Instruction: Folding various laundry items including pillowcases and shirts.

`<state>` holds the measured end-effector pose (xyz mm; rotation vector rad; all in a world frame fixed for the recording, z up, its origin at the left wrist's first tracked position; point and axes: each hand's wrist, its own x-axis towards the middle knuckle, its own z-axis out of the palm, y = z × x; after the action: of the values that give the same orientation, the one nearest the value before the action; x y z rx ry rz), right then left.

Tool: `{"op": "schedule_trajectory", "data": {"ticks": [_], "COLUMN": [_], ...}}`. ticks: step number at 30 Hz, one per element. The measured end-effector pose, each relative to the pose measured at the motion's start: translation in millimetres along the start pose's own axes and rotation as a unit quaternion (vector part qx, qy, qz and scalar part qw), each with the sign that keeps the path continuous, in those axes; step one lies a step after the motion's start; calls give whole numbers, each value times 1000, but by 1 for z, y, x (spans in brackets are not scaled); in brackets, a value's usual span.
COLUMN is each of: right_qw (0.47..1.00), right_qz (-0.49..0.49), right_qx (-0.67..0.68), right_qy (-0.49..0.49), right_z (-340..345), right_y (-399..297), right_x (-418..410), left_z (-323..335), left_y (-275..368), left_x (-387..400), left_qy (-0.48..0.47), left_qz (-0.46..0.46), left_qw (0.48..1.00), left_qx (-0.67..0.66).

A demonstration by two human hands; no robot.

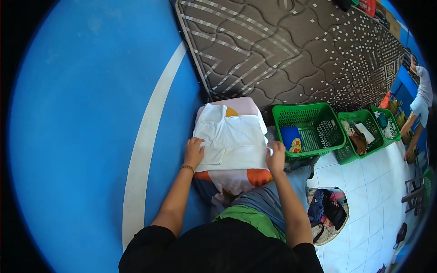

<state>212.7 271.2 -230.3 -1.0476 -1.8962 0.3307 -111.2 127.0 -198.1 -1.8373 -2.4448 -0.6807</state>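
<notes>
A white cloth garment (239,133) lies spread on a cushioned surface with a patterned cover (232,181) in pink, orange and dark blue. Part of the garment is folded over itself near its lower edge. My left hand (194,151) rests at the garment's left edge, fingers bent onto the fabric; whether it pinches the cloth is not clear. At the right edge, my right hand (276,156) grips a bit of the white fabric between thumb and fingers.
A green plastic basket (309,105) holding a blue item stands to the right, with more green baskets (362,116) beyond. A quilted brown mattress (252,51) leans behind. A laundry-filled round container (327,215) stands on the tiles. Another person (421,92) is at the far right.
</notes>
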Motion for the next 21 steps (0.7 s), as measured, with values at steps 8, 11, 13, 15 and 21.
{"op": "schedule_trajectory", "data": {"ticks": [8,11,13,15,21], "right_qw": [968,966,963,964,962], "right_qz": [-63,-61,-58,-59,-57], "right_qx": [-127,-127,-125,-124,-130], "right_qy": [-207,-219,-232,-229,-234], "right_z": [22,20,19,20,18], "right_y": [-48,-49,-49,-48,-46], "right_x": [-31,-31,-29,-29,-30], "left_z": [50,50,48,48,45], "left_y": [35,33,31,32,17], "left_x": [-42,-43,-41,-42,-14], "left_qy": [64,38,13,25,108], "left_qz": [30,18,5,9,-2], "left_qw": [993,996,998,997,994], "left_qx": [98,80,63,68,-7]}}
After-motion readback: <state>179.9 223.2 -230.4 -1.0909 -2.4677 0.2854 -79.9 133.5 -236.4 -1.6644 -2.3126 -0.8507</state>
